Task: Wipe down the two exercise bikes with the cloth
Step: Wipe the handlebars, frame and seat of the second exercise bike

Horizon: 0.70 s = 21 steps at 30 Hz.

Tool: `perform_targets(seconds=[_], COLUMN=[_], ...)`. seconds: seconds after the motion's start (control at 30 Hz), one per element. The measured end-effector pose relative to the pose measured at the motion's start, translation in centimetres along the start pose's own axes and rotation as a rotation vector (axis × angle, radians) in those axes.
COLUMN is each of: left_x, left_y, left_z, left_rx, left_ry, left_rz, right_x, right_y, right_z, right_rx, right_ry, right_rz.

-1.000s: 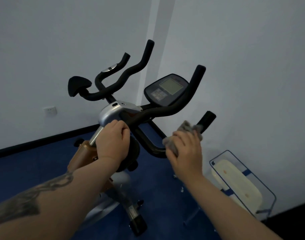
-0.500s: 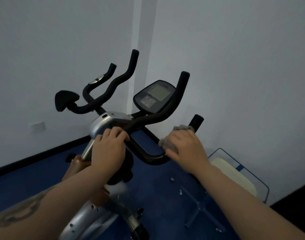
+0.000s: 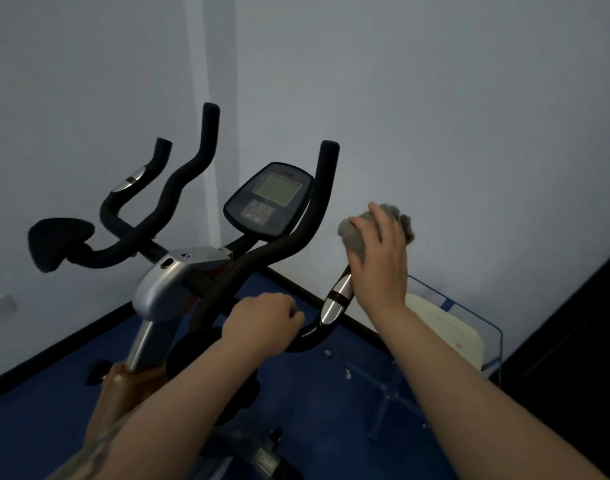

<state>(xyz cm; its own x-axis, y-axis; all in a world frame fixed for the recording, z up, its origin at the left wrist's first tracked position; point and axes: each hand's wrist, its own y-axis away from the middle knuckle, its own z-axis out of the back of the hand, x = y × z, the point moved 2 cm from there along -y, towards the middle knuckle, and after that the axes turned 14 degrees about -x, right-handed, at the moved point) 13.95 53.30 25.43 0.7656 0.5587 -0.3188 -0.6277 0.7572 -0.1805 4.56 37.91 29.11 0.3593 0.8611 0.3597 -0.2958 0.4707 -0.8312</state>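
Observation:
An exercise bike (image 3: 165, 289) with black handlebars and a grey console (image 3: 268, 199) stands in a room corner. My right hand (image 3: 379, 261) grips a grey cloth (image 3: 355, 233) wrapped over the tip of the right inner handlebar, above its silver sensor strip (image 3: 336, 299). My left hand (image 3: 262, 323) grips the lower curve of the same handlebar, fingers curled round it. The handlebar end under the cloth is hidden.
A clear plastic chair with a cream seat (image 3: 459, 337) stands right of the bike against the white wall. Blue floor (image 3: 314, 410) lies below. A dark panel (image 3: 580, 341) fills the far right. A wall socket (image 3: 0, 308) sits at the left.
My right hand slid the cloth up the right inner handlebar to its tip, uncovering the silver sensor strip. My left hand moved from the centre clamp to the handlebar's lower curve.

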Motion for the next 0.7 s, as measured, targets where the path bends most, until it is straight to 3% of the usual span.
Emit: perform_targets(seconds=[0.1,0.27,0.3,0.4,0.47,0.6,0.7], left_x=[-0.2,-0.5,-0.5,-0.7,-0.5,-0.3,-0.6], left_y=[0.0,0.2,0.2,0.2,0.2,0.2,0.7], left_z=[-0.2,-0.1,-0.1,0.0,0.0,0.1,0.7], left_rx=[-0.046,-0.061,-0.064,-0.102,-0.109,-0.14,-0.186], left_ry=[0.011,-0.014,-0.021,-0.032,0.041,0.178,0.173], left_rz=[-0.029,-0.085,-0.091,-0.096,-0.048,0.035,0.015], right_x=[0.7,0.1,-0.1,0.2,1.6,2.4,1.4], right_y=[0.6,-2.1,-2.9,-2.2,1.6,4.9,2.4], right_z=[-0.8,-1.1,-1.0,-1.3,-2.1,-2.2,-2.1], right_rx=[-0.089,0.007,-0.021,-0.222,-0.312,-0.263,-0.245], right_ry=[-0.05,-0.006,-0.053,-0.297,-0.351,-0.506,-0.431], right_rz=[-0.158,-0.175,-0.263,-0.79,-0.957,-0.977,-0.987])
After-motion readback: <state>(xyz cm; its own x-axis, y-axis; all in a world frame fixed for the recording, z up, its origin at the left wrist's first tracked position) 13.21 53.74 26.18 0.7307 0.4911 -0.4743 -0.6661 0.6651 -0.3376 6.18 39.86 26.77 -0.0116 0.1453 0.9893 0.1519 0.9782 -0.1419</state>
